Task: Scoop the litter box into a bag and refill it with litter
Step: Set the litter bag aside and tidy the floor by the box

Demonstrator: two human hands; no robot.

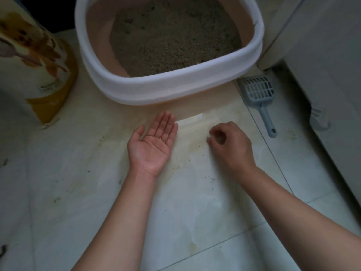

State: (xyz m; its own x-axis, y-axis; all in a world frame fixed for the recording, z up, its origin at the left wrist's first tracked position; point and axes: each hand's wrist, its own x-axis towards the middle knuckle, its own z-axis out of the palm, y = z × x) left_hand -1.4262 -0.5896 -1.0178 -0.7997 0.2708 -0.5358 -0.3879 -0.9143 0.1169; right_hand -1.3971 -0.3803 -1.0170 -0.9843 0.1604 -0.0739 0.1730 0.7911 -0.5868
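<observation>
The litter box [172,89], pink with a white rim, stands on the floor ahead of me with grey-brown litter [173,36] inside. A grey slotted scoop [259,96] lies on the tiles to its right. At the left stands a yellow-and-white litter bag [37,61]. My left hand [154,141] is held palm up and flat just in front of the box, with a tiny grain on the palm. My right hand [230,143] is palm down over the floor, its fingertips curled and pinching a small pale bit of litter.
Loose litter grains [212,179] are scattered on the pale, stained floor tiles [175,212] near my right wrist. A white appliance or cabinet [322,55] runs along the right side, close to the scoop.
</observation>
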